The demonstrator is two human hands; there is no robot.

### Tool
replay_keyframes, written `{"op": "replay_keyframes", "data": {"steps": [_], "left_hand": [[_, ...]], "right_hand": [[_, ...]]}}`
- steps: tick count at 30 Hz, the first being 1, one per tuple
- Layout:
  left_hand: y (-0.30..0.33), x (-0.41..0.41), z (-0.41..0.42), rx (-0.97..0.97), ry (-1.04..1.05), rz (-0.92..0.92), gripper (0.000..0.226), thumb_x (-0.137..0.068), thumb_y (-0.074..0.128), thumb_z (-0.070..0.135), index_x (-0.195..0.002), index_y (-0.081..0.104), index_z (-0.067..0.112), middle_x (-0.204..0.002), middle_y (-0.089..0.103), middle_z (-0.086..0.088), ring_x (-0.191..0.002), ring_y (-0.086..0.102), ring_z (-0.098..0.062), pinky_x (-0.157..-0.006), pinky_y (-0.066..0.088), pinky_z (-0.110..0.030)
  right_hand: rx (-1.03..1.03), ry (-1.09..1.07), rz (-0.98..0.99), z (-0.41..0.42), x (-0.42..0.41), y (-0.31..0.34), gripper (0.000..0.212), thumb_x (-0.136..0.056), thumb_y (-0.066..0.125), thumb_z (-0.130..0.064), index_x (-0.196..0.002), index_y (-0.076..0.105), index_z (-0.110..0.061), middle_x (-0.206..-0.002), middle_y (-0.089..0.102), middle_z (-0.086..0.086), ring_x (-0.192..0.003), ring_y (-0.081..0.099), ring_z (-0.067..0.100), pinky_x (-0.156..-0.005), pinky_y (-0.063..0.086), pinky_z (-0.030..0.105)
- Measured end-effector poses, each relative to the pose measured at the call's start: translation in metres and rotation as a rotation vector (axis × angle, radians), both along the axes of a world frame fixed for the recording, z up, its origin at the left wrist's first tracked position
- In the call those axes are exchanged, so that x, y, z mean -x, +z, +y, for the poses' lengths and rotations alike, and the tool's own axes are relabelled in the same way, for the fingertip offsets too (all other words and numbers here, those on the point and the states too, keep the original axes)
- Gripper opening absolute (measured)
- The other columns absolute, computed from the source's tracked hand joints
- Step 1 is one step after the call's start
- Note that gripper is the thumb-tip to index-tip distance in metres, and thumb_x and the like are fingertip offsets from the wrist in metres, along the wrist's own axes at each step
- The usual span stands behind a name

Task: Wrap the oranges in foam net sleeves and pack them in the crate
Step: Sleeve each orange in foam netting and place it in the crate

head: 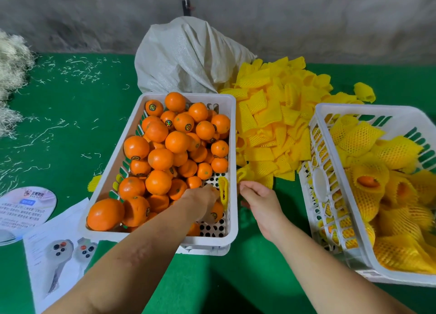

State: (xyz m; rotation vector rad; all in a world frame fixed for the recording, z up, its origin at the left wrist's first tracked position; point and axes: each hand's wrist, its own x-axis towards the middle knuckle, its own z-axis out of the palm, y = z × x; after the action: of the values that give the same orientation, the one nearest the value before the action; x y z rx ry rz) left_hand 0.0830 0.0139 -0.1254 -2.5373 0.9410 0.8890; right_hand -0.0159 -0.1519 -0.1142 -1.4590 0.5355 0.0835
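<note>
Here the left hand point(204, 197) reaches forward and down into the white crate of bare oranges point(165, 146), forearm stretched across its near rim. Its fingers point down among the fruit in the crate's near right corner, close to a single yellow foam net sleeve point(223, 191) lying against the inner wall; motion blur hides the fingertips, so whether they grip an orange or anything else cannot be told. The right hand point(257, 199) hovers over the green desk point(70, 136) just outside that crate's right wall, palm down, fingers loosely curled and holding nothing, its fingertips near the front edge of the pile of loose foam net sleeves point(273, 115). To the right stands a second white crate point(330, 195) with sleeved oranges point(368, 181) heaped inside. A white woven sack point(186, 59) slumps behind the first crate, and printed papers point(47, 231) lie at the left.
</note>
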Motion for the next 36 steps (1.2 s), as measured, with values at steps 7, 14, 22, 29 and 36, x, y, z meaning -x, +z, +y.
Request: {"op": "replay_keyframes", "data": {"steps": [7, 14, 22, 29, 36], "left_hand": [[0.046, 0.006, 0.043, 0.872, 0.715, 0.062, 0.057, -0.086, 0.082, 0.046, -0.128, 0.048, 0.027, -0.103, 0.061, 0.011, -0.089, 0.062, -0.007, -0.069, 0.053, -0.024], [0.085, 0.074, 0.014, 1.711, 1.133, 0.681, 0.052, -0.09, 0.082, 0.035, -0.137, 0.064, 0.022, -0.132, 0.072, -0.002, -0.12, 0.071, -0.02, -0.089, 0.06, -0.029], [0.089, 0.083, -0.004, 1.746, 1.017, 0.895, 0.06, -0.091, 0.068, 0.024, -0.147, 0.055, 0.006, -0.132, 0.072, -0.009, -0.119, 0.071, -0.025, -0.091, 0.06, -0.034], [0.079, 0.084, -0.012, 1.641, 1.048, 0.464, 0.062, -0.079, 0.082, 0.047, -0.134, 0.067, 0.023, -0.116, 0.078, 0.004, -0.108, 0.075, -0.019, -0.09, 0.063, -0.034], [0.076, 0.087, -0.022, 1.718, 1.151, 0.173, 0.077, -0.069, 0.086, 0.058, -0.126, 0.037, 0.042, -0.127, 0.057, -0.003, -0.106, 0.072, -0.016, -0.091, 0.062, -0.053]], "right_hand": [[0.031, -0.067, -0.052, 0.008, -0.015, 0.005, 0.013, -0.1, 0.063, -0.023, -0.1, 0.074, -0.028, -0.101, 0.078, -0.003, -0.099, 0.074, 0.021, -0.093, 0.058, 0.045], [0.356, -0.131, -0.252, 0.004, -0.014, 0.043, 0.018, -0.095, 0.071, -0.018, -0.091, 0.066, -0.036, -0.092, 0.072, -0.012, -0.087, 0.068, 0.007, -0.076, 0.056, 0.032], [0.408, 0.01, -0.33, -0.001, -0.002, 0.073, 0.051, -0.092, 0.072, -0.006, -0.083, 0.072, -0.057, -0.091, 0.073, -0.028, -0.094, 0.069, 0.006, -0.086, 0.057, 0.034], [0.313, -0.053, -0.407, -0.016, 0.009, 0.084, 0.023, -0.094, 0.074, -0.017, -0.092, 0.077, -0.039, -0.092, 0.078, -0.013, -0.086, 0.073, 0.003, -0.078, 0.056, 0.028], [0.386, 0.053, -0.424, -0.005, 0.024, 0.095, 0.017, -0.099, 0.068, -0.021, -0.097, 0.066, -0.038, -0.092, 0.072, -0.018, -0.087, 0.067, 0.004, -0.083, 0.058, 0.038]]}}
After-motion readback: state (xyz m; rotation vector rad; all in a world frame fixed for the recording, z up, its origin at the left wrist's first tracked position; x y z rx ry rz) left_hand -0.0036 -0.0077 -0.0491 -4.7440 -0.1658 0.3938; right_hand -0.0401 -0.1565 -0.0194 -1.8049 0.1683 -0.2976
